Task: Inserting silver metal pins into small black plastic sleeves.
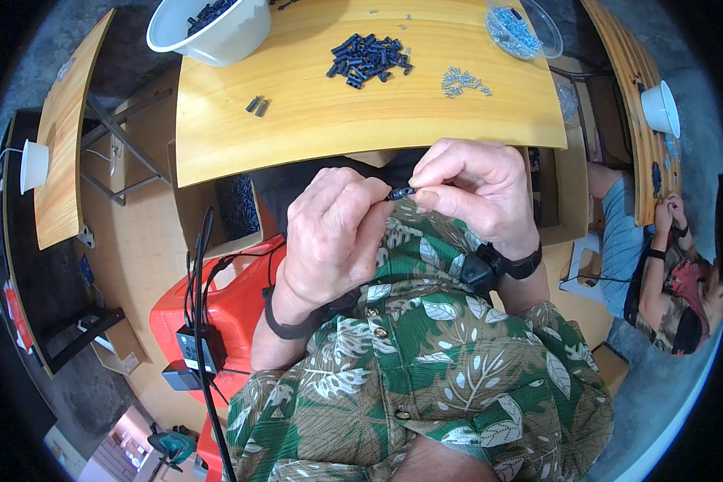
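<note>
Between my hands, just off the table's near edge, is a small black cylindrical plastic piece (400,194). The fingertips of my left hand (333,225) pinch one end of it. My right hand (482,193) grips the other end between thumb and forefinger. Fingers cover much of the piece, so its details cannot be made out. A heap of similar black pieces (368,59) lies on the wooden table (297,120) ahead of me. To the right of that heap is a small scatter of clear, silvery bits (463,82). Two dark pieces (257,105) lie apart at the left.
A white bowl (249,36) of black pieces stands at the table's far left. At the far right is a clear tub (522,34) of small bluish bits. Cardboard boxes (556,193) are under the table. Another person (667,265) works at a side table on the right.
</note>
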The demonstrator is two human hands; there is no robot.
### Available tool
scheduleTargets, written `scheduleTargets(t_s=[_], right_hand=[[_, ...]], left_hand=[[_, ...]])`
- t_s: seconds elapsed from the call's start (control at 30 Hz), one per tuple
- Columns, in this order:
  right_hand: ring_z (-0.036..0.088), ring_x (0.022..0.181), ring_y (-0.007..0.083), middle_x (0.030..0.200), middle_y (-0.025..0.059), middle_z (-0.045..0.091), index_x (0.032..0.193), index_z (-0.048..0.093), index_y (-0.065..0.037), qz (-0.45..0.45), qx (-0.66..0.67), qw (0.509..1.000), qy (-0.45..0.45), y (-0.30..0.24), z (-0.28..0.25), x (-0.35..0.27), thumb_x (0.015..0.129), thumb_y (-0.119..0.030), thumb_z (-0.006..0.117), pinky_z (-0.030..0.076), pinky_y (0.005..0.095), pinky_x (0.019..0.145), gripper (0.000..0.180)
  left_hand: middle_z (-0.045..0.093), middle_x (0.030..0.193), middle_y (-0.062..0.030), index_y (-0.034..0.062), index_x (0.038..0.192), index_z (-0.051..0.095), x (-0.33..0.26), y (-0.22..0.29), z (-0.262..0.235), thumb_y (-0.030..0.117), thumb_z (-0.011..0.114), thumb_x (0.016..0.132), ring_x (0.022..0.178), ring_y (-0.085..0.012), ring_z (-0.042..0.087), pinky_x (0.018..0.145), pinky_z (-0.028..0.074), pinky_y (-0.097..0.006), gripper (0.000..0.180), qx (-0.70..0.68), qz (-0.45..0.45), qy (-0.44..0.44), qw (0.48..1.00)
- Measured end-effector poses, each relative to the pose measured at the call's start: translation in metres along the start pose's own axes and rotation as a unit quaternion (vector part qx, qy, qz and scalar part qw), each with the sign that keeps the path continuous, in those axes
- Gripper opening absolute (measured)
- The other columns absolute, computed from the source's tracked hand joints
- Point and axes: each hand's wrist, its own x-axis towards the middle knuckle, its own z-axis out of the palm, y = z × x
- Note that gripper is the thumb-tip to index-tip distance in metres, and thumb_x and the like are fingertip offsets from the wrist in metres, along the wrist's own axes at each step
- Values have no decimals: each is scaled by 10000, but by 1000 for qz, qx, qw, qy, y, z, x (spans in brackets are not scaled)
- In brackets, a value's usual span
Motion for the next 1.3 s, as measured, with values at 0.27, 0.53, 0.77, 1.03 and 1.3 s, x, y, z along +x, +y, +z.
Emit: scheduleTargets(t_s=[0.27, 0.53, 0.77, 1.03, 1.3], right_hand=[[617, 691, 91, 794, 35, 684, 871, 695, -5, -12, -62, 997, -44, 2, -7, 4, 824, 26, 720, 465, 224, 591, 62], [627, 692, 98, 807, 51, 683, 891, 688, 9, 14, -13, 999, -46, 14, -3, -2, 837, 41, 707, 488, 234, 605, 65], [638, 708, 116, 872, 99, 676, 930, 674, 29, 0, 134, 991, 6, 26, 5, -10, 840, 77, 689, 506, 224, 617, 103], [635, 708, 114, 873, 96, 678, 912, 678, 24, -3, 160, 987, -3, 35, 9, -9, 843, 65, 690, 507, 225, 617, 81], [656, 709, 124, 853, 94, 683, 924, 675, 28, 48, 213, 976, 1, 26, 6, -10, 883, -7, 679, 528, 229, 625, 53]], left_hand=[[582, 710, -108, -5, 850, 620, 1, -1, -2, -71, 693, 714, 605, -253, 580, 545, 448, -334, 168, -42, -48, -41, 997], [570, 718, -113, 16, 886, 600, -3, -1, 1, -66, 703, 716, 642, -306, 580, 572, 466, -391, 215, -63, -65, -61, 994], [557, 698, -108, 16, 879, 598, -3, -2, 2, -73, 705, 718, 612, -294, 567, 545, 452, -383, 213, -73, -53, -45, 995], [547, 682, -99, 17, 887, 606, -4, -2, 2, -71, 705, 735, 579, -267, 555, 517, 435, -368, 202, -99, -67, -43, 992], [565, 687, -94, 23, 901, 611, -3, 1, 5, -59, 708, 758, 586, -252, 567, 517, 441, -359, 191, -109, -50, -22, 992]])
